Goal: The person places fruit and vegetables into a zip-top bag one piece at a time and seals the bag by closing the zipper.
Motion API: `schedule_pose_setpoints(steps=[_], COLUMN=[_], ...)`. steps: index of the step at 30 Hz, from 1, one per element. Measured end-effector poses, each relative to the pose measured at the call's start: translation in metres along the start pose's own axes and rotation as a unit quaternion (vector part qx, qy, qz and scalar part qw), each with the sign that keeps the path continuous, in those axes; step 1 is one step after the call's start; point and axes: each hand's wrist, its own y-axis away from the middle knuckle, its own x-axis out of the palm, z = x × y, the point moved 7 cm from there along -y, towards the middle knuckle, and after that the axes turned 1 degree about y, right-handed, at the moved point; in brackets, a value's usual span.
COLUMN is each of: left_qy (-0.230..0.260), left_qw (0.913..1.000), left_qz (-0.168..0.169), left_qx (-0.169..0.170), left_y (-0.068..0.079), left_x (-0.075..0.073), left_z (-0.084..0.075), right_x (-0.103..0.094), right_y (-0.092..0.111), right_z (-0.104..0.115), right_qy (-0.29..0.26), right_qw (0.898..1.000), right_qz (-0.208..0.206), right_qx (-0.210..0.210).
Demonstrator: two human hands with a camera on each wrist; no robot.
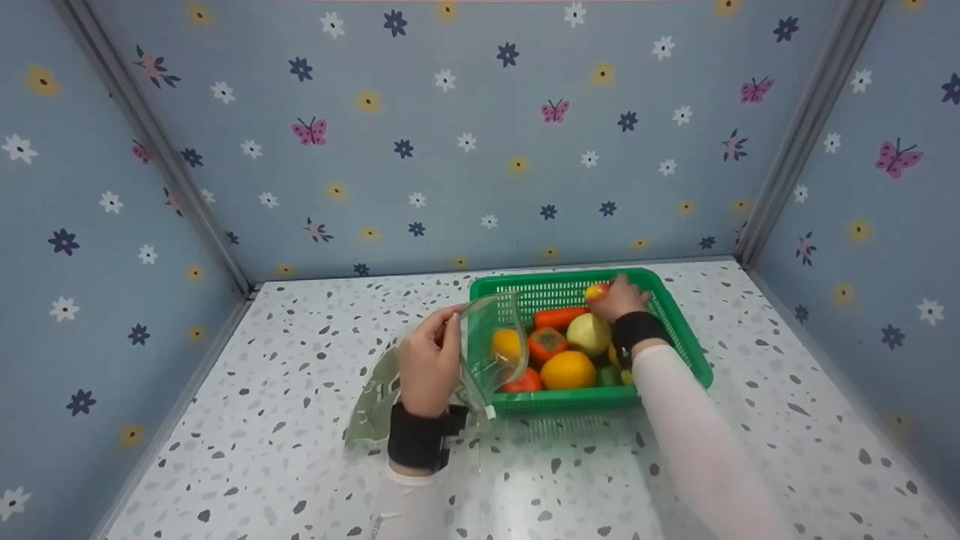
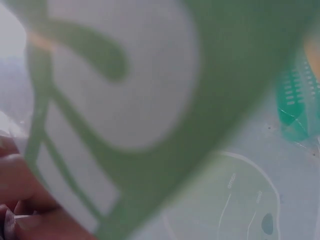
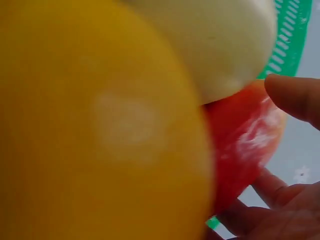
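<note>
Fruit (image 1: pixel 598 292), glossy red and yellow, could slip through the right hand's (image 1: pixel 621 300) curled fingers over the green basket (image 1: pixel 570 400), right of frame-centre, while the left hand (image 1: pixel 431 364) pinches a limp, sag-prone bag (image 1: pixel 375 405).

Three light-blue panels (image 1: pixel 480 180) printed with flowers and butterflies border the speckled white tabletop (image 1: pixel 300 352); grey strips (image 1: pixel 813 112) line the corners.
</note>
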Motion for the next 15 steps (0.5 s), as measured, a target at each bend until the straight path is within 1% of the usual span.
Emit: schedule_pose_setpoints(steps=[4, 9, 15], left_qy=[0.002, -0.002, 0.001], left_qw=[1.0000, 1.0000, 1.0000], left_qz=[-0.002, -0.003, -0.002], left_qx=[0.004, 0.007, 0.007], left_y=[-0.0002, -0.0008, -0.0002], left_x=[-0.0007, -0.0011, -0.0005], left_z=[-0.0007, -0.0005, -0.0004], right_x=[0.0018, 0.0019, 0.0017], right_y=[-0.0043, -0.0051, -0.0026], right_z=[-0.0047, -0.0048, -0.0053], right_qy=[0.000, -0.002, 0.006], right_qw=[1.000, 1.000, 1.000], right_qz=[0.008, 0.000, -0.005], right_qx=[0.002, 0.001, 0.010])
